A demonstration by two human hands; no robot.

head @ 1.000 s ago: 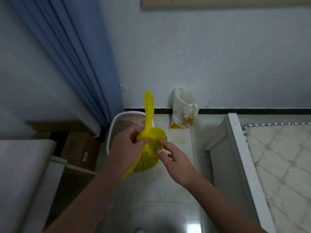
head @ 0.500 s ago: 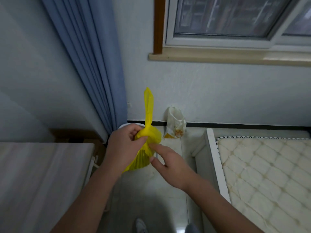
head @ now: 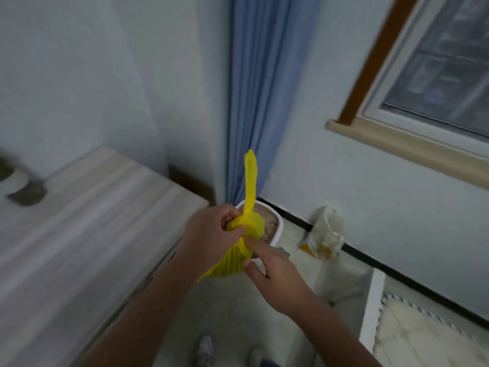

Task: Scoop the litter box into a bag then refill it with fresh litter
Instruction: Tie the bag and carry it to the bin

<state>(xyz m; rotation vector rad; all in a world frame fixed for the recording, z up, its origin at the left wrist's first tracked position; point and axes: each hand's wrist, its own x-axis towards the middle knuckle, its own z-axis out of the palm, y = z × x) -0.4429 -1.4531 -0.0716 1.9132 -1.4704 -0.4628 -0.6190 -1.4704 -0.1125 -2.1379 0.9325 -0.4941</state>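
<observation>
While the left hand (head: pixel 211 235) squeezes the gathered neck of the yellow bag (head: pixel 244 235), the right hand (head: pixel 275 274) touches the bag from the other side. Its fingers (head: pixel 255 245) are spread a little, and one fingertip presses on the plastic just under the knot. A long yellow strip sticks straight up from the left fist. The rest of the bag hangs down in pleats between both hands.

The bag and hands hide most of the litter box (head: pixel 272 226), which sits on the floor (head: pixel 296 242) in the corner, under the blue curtain (head: pixel 264 102). Only its white rim and some brownish litter show. A crumpled white bag (head: pixel 326 239) leans on the wall just right of the box. A wood counter (head: pixel 87 221) fills the left side, with a blurry grey thing (head: pixel 18 184) at its far left edge. A window (head: pixel 444 67) is high on the right, and a white mattress (head: pixel 423 337) fills the bottom right corner. Two shoes (head: pixel 206 350) show at the bottom.
</observation>
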